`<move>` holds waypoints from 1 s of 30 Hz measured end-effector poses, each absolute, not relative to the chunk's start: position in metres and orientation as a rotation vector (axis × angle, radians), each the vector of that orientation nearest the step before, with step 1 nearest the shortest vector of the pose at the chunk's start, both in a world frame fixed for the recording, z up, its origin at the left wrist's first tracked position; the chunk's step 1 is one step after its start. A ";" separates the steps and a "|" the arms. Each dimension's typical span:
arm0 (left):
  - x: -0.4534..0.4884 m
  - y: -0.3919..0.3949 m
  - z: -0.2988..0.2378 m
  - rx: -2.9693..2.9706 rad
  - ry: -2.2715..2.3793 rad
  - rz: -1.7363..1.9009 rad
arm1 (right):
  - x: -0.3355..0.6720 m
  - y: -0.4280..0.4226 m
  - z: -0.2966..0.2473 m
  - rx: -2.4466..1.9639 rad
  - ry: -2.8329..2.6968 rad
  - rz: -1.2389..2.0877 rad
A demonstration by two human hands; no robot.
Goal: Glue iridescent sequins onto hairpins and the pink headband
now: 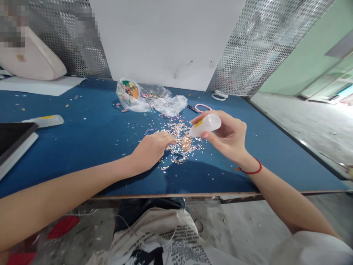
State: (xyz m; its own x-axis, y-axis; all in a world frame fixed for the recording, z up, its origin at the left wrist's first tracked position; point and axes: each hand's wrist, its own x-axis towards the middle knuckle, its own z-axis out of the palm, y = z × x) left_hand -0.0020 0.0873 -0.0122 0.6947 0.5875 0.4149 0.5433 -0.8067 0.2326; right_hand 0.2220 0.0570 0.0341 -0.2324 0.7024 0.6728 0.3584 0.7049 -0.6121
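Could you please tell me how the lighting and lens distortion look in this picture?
In the head view, the wide lens splays the perforated panels, glare washes out the floor, and the left hand casts a soft shadow on the tabletop.

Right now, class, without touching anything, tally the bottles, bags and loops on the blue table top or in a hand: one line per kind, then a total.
Squeeze bottles: 2 (held bottle in the right hand; loose bottle on the table)
Clear plastic bags: 1
Pink loops: 1
White loops: 1
Total: 5
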 end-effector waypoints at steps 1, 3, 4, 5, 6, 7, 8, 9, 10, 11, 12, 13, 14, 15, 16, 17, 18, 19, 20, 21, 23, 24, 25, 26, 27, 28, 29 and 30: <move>-0.002 0.088 -0.012 2.811 0.935 0.748 | 0.221 0.057 0.033 -0.808 -1.868 0.408; -0.002 0.088 -0.013 2.827 0.917 0.777 | 0.220 0.058 0.032 -0.758 -1.909 0.426; -0.002 0.088 -0.014 2.835 0.907 0.792 | 0.219 0.058 0.032 -0.731 -1.922 0.435; -0.002 0.088 -0.014 2.839 0.901 0.806 | 0.218 0.059 0.031 -0.707 -1.926 0.442; -0.002 0.088 -0.015 2.841 0.897 0.819 | 0.218 0.059 0.031 -0.689 -1.921 0.448; -0.002 0.088 -0.015 2.842 0.898 0.827 | 0.217 0.059 0.031 -0.682 -1.909 0.454; -0.002 0.088 -0.016 2.842 0.902 0.829 | 0.216 0.060 0.031 -0.677 -1.894 0.462; -0.002 0.088 -0.017 2.843 0.909 0.828 | 0.216 0.060 0.031 -0.675 -1.877 0.469; -0.002 0.088 -0.017 2.846 0.916 0.825 | 0.216 0.060 0.031 -0.678 -1.859 0.475; -0.002 0.088 -0.018 2.849 0.923 0.820 | 0.216 0.060 0.031 -0.686 -1.843 0.482; -0.002 0.088 -0.018 2.853 0.929 0.818 | 0.215 0.060 0.032 -0.690 -1.833 0.486; -0.002 0.088 -0.019 2.858 0.933 0.815 | 0.215 0.060 0.031 -0.694 -1.833 0.490; -0.003 0.088 -0.019 2.865 0.934 0.813 | 0.215 0.060 0.031 -0.699 -1.843 0.496; -0.003 0.088 -0.019 2.873 0.932 0.812 | 0.215 0.060 0.031 -0.704 -1.860 0.503; -0.003 0.088 -0.019 2.880 0.929 0.809 | 0.214 0.060 0.031 -0.705 -1.879 0.508; -0.003 0.088 -0.019 2.884 0.928 0.806 | 0.214 0.060 0.030 -0.706 -1.888 0.508; -0.003 0.088 -0.019 2.885 0.930 0.804 | 0.214 0.061 0.030 -0.705 -1.882 0.501; -0.004 0.088 -0.019 2.882 0.936 0.806 | 0.215 0.061 0.030 -0.705 -1.861 0.491; -0.003 0.088 -0.019 2.877 0.943 0.809 | 0.215 0.061 0.030 -0.702 -1.834 0.486; -0.003 0.088 -0.018 2.872 0.948 0.811 | 0.215 0.061 0.030 -0.697 -1.816 0.488; -0.003 0.087 -0.017 2.867 0.952 0.813 | 0.216 0.061 0.030 -0.688 -1.836 0.510; -0.002 0.087 -0.017 2.865 0.954 0.815 | 0.216 0.061 0.031 -0.685 -1.860 0.518; -0.002 0.087 -0.016 2.860 0.958 0.817 | 0.216 0.061 0.031 -0.686 -1.878 0.520; -0.002 0.087 -0.016 2.853 0.959 0.821 | 0.217 0.061 0.031 -0.690 -1.882 0.512; -0.002 0.087 -0.015 2.846 0.959 0.828 | 0.217 0.061 0.031 -0.693 -1.870 0.500; -0.002 0.087 -0.015 2.837 0.959 0.834 | 0.217 0.060 0.032 -0.694 -1.852 0.491; -0.002 0.087 -0.015 2.826 0.957 0.837 | 0.217 0.060 0.032 -0.691 -1.841 0.490; -0.002 0.088 -0.015 2.812 0.954 0.838 | 0.217 0.060 0.032 -0.683 -1.848 0.500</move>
State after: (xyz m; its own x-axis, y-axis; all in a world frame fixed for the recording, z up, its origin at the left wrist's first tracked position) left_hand -0.0019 0.0876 -0.0148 0.6615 0.5783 0.4775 0.5479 -0.8074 0.2188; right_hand 0.2175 0.0596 0.0319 -0.2824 0.6618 0.6944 0.2214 0.7493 -0.6241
